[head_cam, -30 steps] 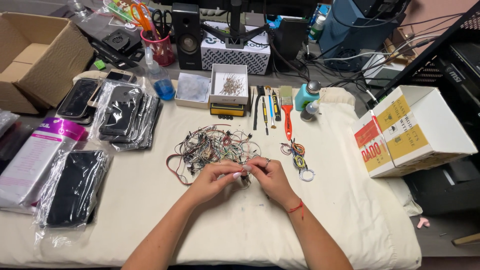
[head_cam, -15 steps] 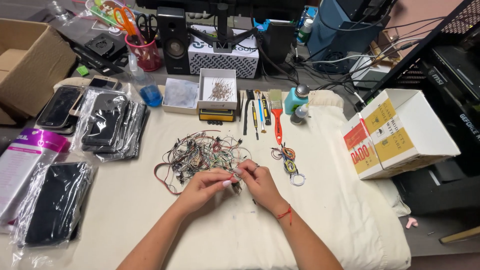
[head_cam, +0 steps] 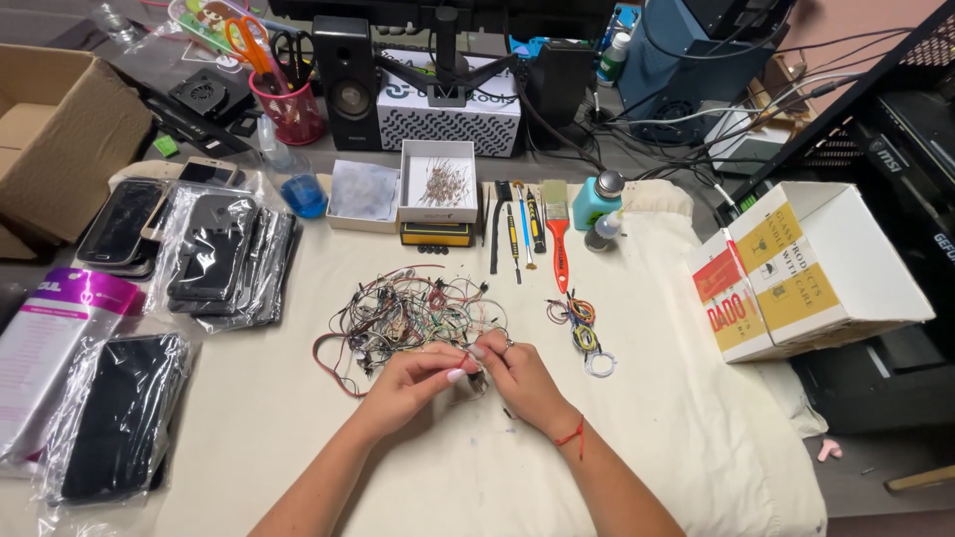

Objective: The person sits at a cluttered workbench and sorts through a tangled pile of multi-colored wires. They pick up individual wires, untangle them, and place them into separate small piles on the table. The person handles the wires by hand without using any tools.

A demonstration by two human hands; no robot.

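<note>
- I am pinching one thin wire (head_cam: 476,378) between both hands: left hand (head_cam: 413,383) and right hand (head_cam: 517,376) are closing fingertips on it, just at the near edge of the tangle (head_cam: 413,316).
- The wire is looking light, limp and snag-prone; I judge gripping near its end is best.
- Beside the right hand, small coils (head_cam: 580,328) are lying on the cloth (head_cam: 647,418).
- Beyond, a brush (head_cam: 557,224) and parts box (head_cam: 438,181) are sitting.

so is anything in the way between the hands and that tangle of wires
Nothing visible. Both the left hand and right hand already meet at the near edge of the tangle of wires, pinching strands between fingertips on the cloth-covered table.
</note>
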